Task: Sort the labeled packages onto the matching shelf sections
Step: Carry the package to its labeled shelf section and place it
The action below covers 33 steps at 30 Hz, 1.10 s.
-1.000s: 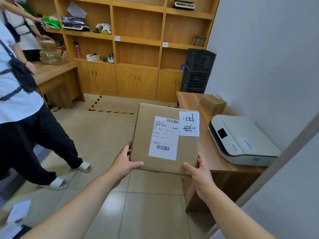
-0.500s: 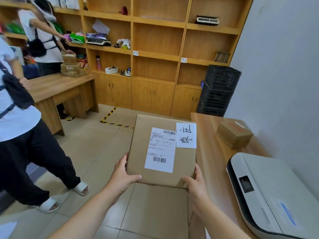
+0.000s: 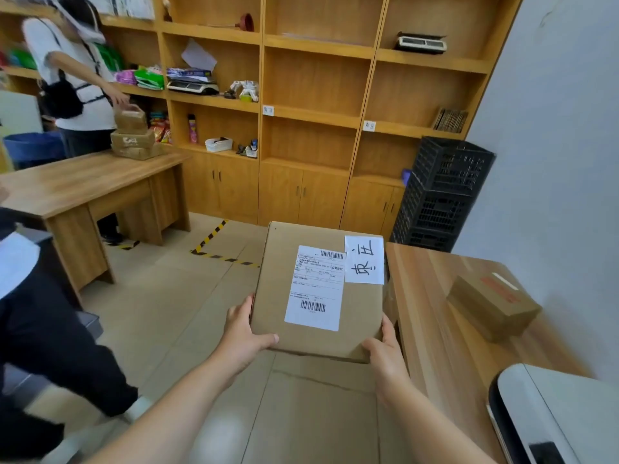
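Both hands carry the box (image 3: 318,289) flat, in the air above the floor, just left of the table (image 3: 432,296). The left hand (image 3: 243,333) holds the near left corner and the right hand (image 3: 385,349) the near right corner; on each the thumb lies on top, so the fingers are clamped on the box, the rest hidden below it. A handwritten label (image 3: 364,260) sits at the far right corner of the top. On the shelf (image 3: 311,115) two small tags (image 3: 268,110) mark sections, but they are too small to read. To do this step well, I think the person should keep the box level, compare the label with each tag, and then slide the box into the matching section. A second person (image 3: 77,82) stands at the left, so a path on the right side seems better.
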Available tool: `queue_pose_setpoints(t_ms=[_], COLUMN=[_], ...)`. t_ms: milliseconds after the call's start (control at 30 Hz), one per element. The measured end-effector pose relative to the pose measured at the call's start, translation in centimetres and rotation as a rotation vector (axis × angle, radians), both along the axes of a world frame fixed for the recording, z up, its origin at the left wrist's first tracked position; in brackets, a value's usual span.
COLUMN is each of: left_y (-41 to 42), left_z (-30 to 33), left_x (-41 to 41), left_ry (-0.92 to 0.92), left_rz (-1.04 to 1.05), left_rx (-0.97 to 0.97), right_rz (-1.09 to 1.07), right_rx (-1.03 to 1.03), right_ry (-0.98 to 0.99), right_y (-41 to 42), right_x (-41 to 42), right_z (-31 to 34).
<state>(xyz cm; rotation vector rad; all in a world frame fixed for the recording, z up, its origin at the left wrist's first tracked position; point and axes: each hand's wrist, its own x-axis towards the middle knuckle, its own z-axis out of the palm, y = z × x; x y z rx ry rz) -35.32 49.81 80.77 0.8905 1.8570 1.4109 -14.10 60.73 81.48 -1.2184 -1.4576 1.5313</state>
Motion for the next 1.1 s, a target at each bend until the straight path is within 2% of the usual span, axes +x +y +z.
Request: queue_pose_setpoints(t_ms=[300, 633, 933, 1100], left_y=[13.0, 25.6, 41.7, 49.2], left_z=[1.0, -0.3, 1.9, 3.9], left_x=[-13.8, -23.9, -33.0, -38.1], left_ry=[0.067, 0.077, 0.109, 0.146], left_rz=[-0.074, -0.129, -0.093, -0.064], left_rx=[0.031, -0.002, -0.004, 0.033], right_rz=[-0.007, -0.021, 0.052, 0.095], right_rx=[0.029, 0.073, 0.104, 0.133], right_ry=[-0.081, -0.133, -0.063, -0.088], right_y=[11.8, 24.2, 40.7, 49.3], right_x=[-12.7, -22.6, -32.4, -38.2], right_z=[1.1, 0.8, 2.2, 3.0])
